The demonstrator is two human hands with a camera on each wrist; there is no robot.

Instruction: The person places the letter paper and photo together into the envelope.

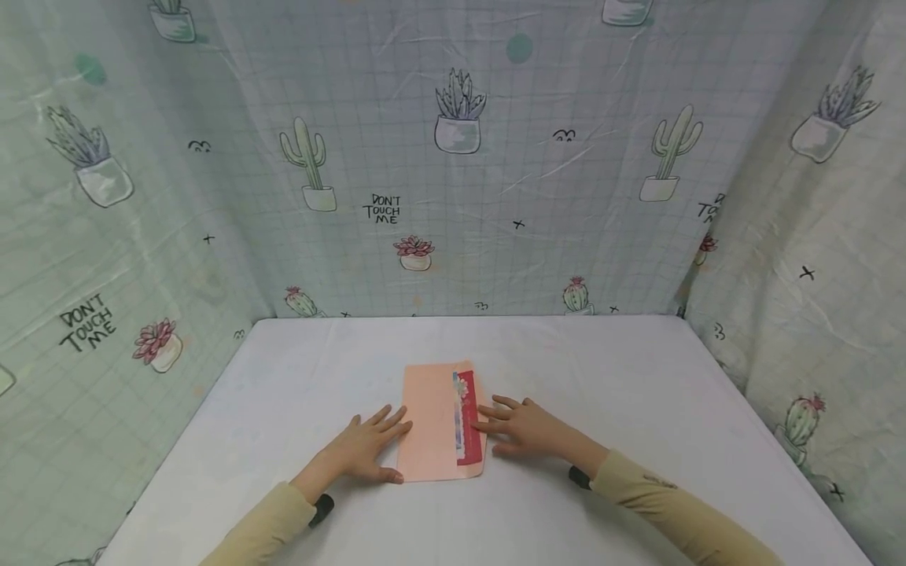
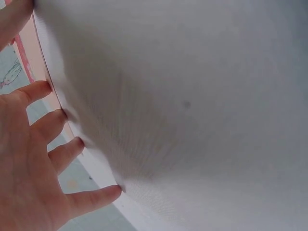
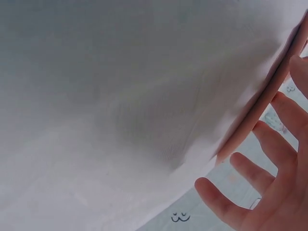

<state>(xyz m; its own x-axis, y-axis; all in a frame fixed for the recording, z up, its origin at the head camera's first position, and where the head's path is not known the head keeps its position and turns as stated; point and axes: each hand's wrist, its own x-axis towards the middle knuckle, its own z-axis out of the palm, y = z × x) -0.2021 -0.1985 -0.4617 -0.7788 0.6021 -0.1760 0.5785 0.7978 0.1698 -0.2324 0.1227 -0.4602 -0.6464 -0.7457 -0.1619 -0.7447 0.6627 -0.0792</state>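
A peach-coloured paper card (image 1: 428, 424) lies on the white table, with a red strip (image 1: 470, 440) bearing a pale flower along its right side. My left hand (image 1: 362, 446) rests at the card's left edge, fingers spread, fingertips and thumb touching it. On the opposite side my right hand (image 1: 531, 431) has its fingers spread, with some fingertips on the right edge by the red strip. From the right wrist, the card's edge (image 3: 240, 134) shows a dark gap under it, so it sits slightly raised. Neither hand grips anything.
The white tabletop (image 1: 325, 369) extends around the card. A curtain (image 1: 524, 157) printed with potted cacti encloses the back and both sides. Beneath each wrist a dark device (image 1: 322, 511) shows at the sleeve cuff.
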